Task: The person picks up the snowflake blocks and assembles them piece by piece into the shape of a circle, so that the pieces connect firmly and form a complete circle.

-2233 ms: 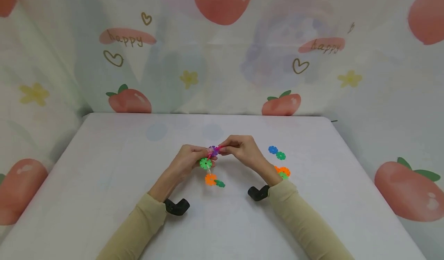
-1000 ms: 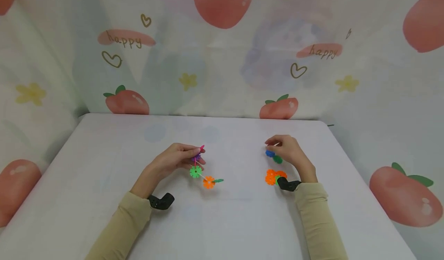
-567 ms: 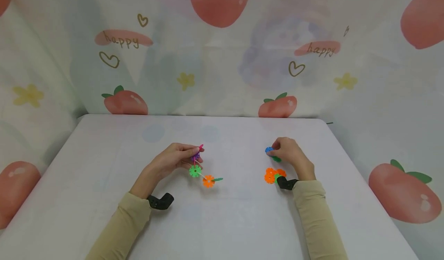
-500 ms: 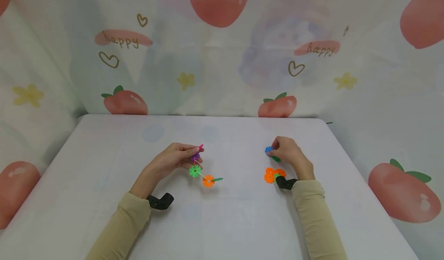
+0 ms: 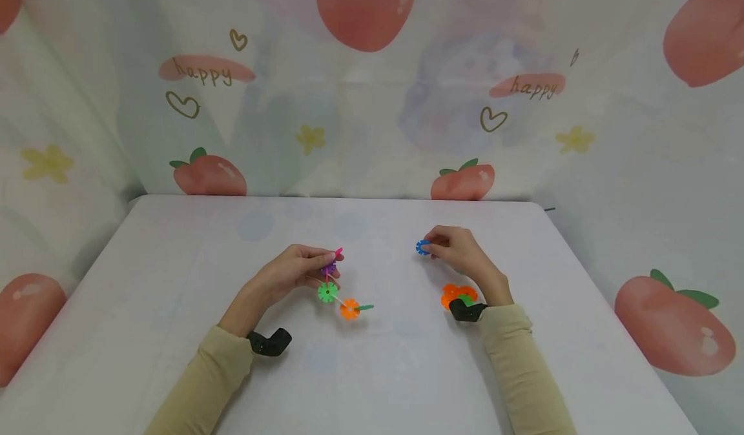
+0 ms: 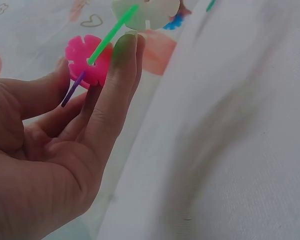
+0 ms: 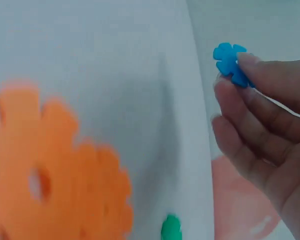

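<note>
My left hand (image 5: 293, 270) pinches one end of a chain of interlocking flower discs between thumb and fingers. A pink disc (image 6: 82, 52) with a purple disc (image 6: 73, 90) slotted into it sits at the fingertips. From there the chain hangs through a bright green disc (image 5: 327, 292) and a white disc (image 6: 155, 14) to an orange disc (image 5: 350, 309), with a dark green disc (image 5: 365, 307) edge-on at its end. My right hand (image 5: 459, 251) holds a single blue disc (image 7: 230, 62) by its edge between thumb and fingers, above the table.
Loose orange discs (image 5: 450, 295) and a light green disc (image 5: 467, 300) lie in a pile below the right wrist. A green disc (image 7: 171, 229) shows in the right wrist view. Black camera mounts (image 5: 270, 343) are worn at both wrists. A patterned curtain (image 5: 360, 112) stands behind the white table (image 5: 395, 370).
My right hand left the chain, moved right to the blue disc, gripped it, and now carries it back left off the table. My left hand shifted slightly left with the chain.
</note>
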{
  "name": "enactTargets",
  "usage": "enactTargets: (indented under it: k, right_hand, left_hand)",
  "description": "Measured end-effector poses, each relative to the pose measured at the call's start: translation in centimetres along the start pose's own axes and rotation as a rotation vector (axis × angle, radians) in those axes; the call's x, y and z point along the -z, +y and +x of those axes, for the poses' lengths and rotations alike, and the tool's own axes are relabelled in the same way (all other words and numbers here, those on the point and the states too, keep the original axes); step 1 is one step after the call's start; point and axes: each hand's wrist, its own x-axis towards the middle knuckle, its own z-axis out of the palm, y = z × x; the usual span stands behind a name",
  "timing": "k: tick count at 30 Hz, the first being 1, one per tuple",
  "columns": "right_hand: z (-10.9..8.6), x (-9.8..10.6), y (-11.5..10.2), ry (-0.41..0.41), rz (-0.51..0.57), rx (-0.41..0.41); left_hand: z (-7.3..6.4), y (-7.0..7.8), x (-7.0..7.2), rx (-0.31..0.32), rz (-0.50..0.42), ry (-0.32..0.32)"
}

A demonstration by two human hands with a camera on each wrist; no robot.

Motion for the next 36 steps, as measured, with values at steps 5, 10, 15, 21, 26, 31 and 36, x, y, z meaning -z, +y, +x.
enactTargets:
  k: [5, 10, 15, 21, 26, 31, 36]
  right_hand:
    - [-0.1, -1.0, -2.3, -0.009, 0.101, 0.075]
    - [-0.4, -2.3, -4.3, -0.014, 0.167, 0.150]
    - [-0.6, -3.6, -6.0, -0.030, 0.247, 0.193]
    - [-0.7, -4.7, -7.4, -0.075, 0.337, 0.209]
    - [-0.9, -5.6, -8.0, -0.090, 0.350, 0.249]
    - [-1.0, -5.9, -8.1, -0.108, 0.343, 0.254]
    - [-0.7, -5.8, -7.7, -0.153, 0.365, 0.239]
  left_hand:
    - [0.3, -0.3, -0.1, -0.002, -0.011, -0.024]
    - [0.3, -0.2, -0.4, 0.012, 0.003, -0.010]
    - [0.2, -0.2, -0.9, 0.017, 0.014, -0.033]
    - [0.2, -0.1, -1.1, 0.002, 0.040, -0.074]
    - [0.2, 0.0, -1.4, -0.015, 0.046, -0.100]
    - [0.1, 0.2, -1.7, -0.021, 0.040, -0.110]
    - [-0.1, 0.4, -1.7, -0.023, 0.043, -0.123]
